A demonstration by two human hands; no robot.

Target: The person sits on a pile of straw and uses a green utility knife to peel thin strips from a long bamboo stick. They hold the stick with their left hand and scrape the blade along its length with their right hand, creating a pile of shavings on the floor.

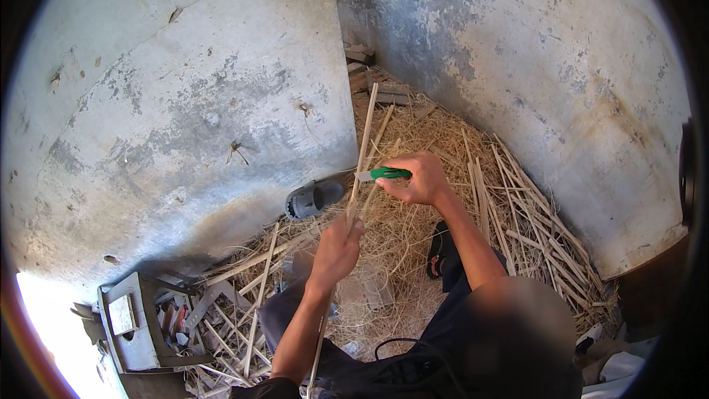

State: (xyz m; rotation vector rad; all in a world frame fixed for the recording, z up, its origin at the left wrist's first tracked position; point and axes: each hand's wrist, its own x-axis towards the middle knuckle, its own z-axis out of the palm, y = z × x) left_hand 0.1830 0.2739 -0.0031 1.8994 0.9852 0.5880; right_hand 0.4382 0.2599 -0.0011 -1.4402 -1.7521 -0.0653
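Note:
My left hand [337, 253] is closed round a long, thin bamboo strip [366, 127], which slants upward past the hand and runs down along my forearm. In my right hand [425, 179] is a green utility knife [390, 174], gripped between thumb and fingers. Its blade points left and lies at the strip, above my left hand; whether it cuts into the strip I cannot tell. Below both hands spreads a heap of pale, curly shavings [399, 251].
A dark grey slipper [314, 199] lies by the left wall. Many loose strips [543, 229] are piled at the right wall. A grey wooden box [140, 325] with odds and ends stands at lower left. Bricks [388, 92] sit in the far corner. My sandalled foot [436, 255] rests on the shavings.

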